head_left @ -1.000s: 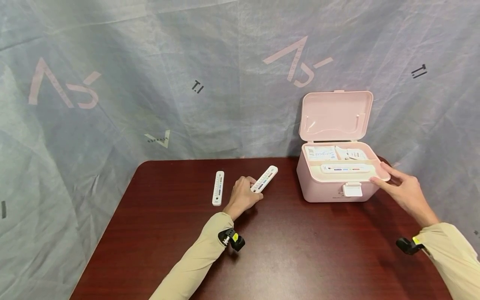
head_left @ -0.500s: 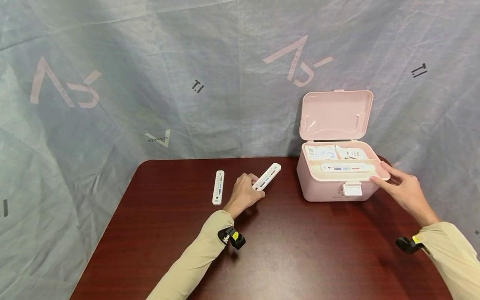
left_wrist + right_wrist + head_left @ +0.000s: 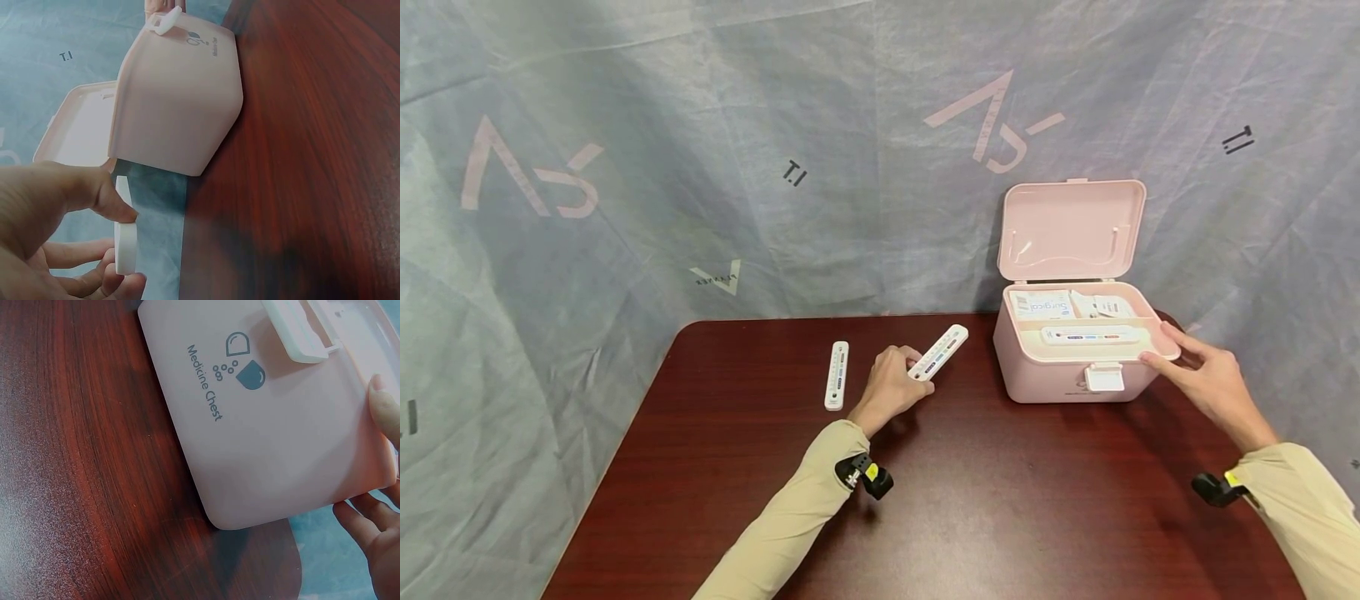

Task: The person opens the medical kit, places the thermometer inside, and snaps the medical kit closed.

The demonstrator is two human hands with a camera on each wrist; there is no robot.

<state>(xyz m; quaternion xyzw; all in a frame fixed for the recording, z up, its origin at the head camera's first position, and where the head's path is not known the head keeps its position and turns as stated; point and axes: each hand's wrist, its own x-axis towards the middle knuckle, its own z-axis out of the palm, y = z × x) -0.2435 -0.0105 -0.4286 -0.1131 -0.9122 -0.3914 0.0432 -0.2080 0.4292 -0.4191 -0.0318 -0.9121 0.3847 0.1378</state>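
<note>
My left hand (image 3: 891,387) pinches a flat white thermometer (image 3: 942,350) near its lower end, thumb on one side and fingers on the other. It is tilted, its far end pointing up and right, and in the left wrist view its narrow edge (image 3: 127,247) faces the camera. A pink medicine chest (image 3: 1037,383) stands to the right with its lid up. My right hand (image 3: 1213,379) grips the chest's right front corner, thumb over the rim and fingers along the side wall. Inside the front compartment lies another white thermometer (image 3: 1090,335); a third thermometer (image 3: 837,377) lies on the table left of my left hand.
The chest's back compartment holds a "Surgical" packet (image 3: 1041,306) and a smaller white packet (image 3: 1105,308). A white latch (image 3: 1105,377) hangs at the chest's front. Behind the dark red-brown table (image 3: 1000,500) hangs a grey cloth (image 3: 850,233).
My left hand has shifted slightly right, carrying the thermometer up and right towards the chest. The right hand, the chest and the other thermometers stay in place.
</note>
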